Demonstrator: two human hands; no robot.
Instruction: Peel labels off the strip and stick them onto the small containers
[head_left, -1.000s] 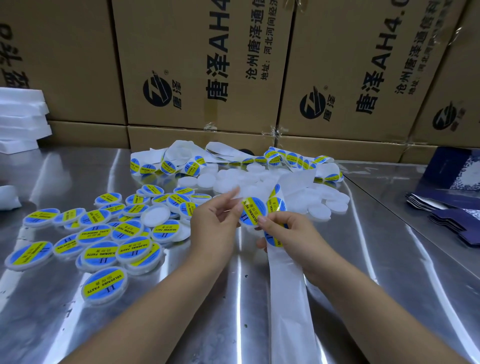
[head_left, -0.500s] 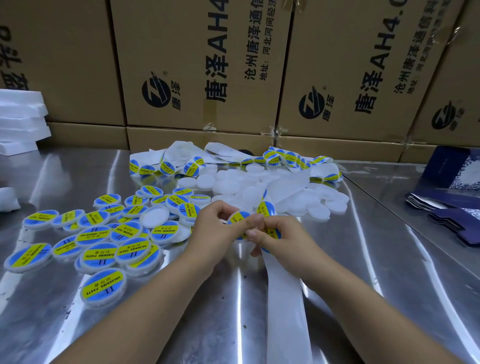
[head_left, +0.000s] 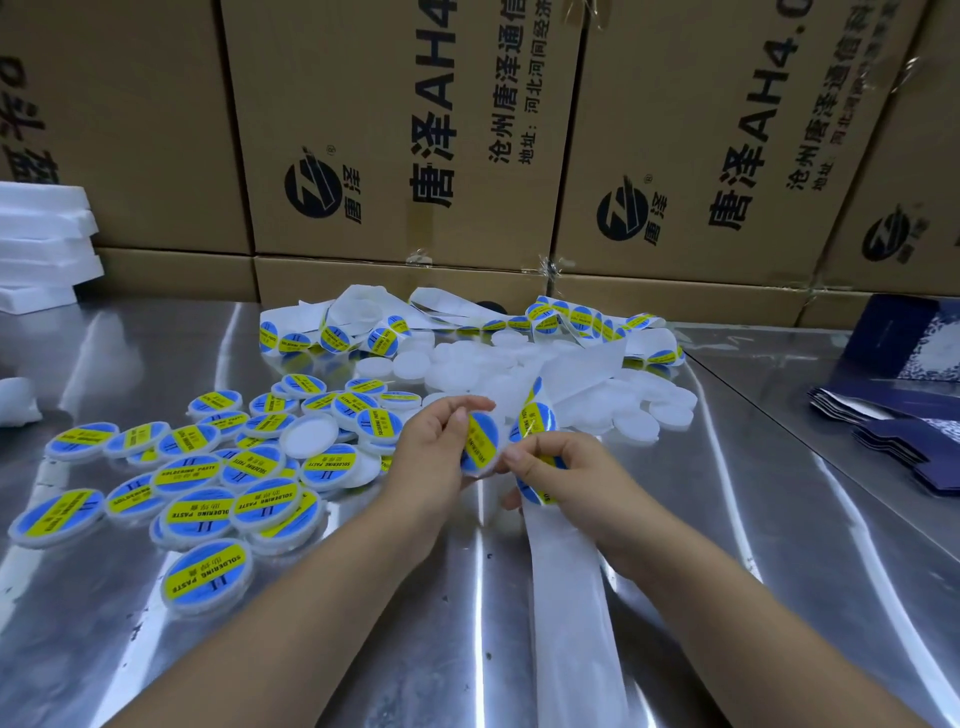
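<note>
I am midway through sticking a label: my left hand (head_left: 436, 447) grips a small container (head_left: 480, 441), tilted on edge, with a blue-and-yellow label on its face. My right hand (head_left: 561, 478), just right of the container, pinches the label strip (head_left: 535, 423), thumb touching the container's rim. Both forearms reach in low over the steel worktop (head_left: 467, 623). Next, I judge, I must press the label flat, then drop the container onto the labelled pile (head_left: 208, 478), left of it.
</note>
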